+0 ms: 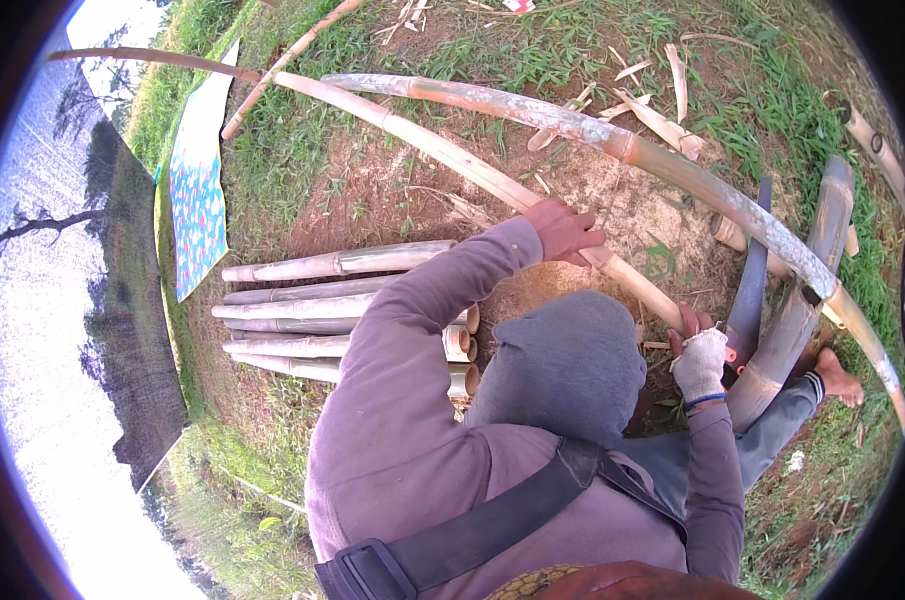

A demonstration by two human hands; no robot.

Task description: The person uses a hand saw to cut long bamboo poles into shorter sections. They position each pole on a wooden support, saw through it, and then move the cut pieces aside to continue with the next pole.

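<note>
A long pale bamboo pole slants from the upper left down to my right hand. My left hand, bare, is wrapped around it partway along. My right hand, in a white glove with bare fingertips, closes on the pole's lower end. Just right of that hand lies a dark tapered blade with orange-red spots at its wide end; it looks like a handsaw. Beyond it a thick bamboo length lies beside my outstretched leg, its middle partly covered. My bent knee in grey cloth rises below the pole.
A longer, whitish-mottled bamboo pole arches across to the far right, over the thick length. Several cut bamboo lengths lie stacked at left. Split scraps and sawdust litter the ground. A patterned sheet stands at upper left.
</note>
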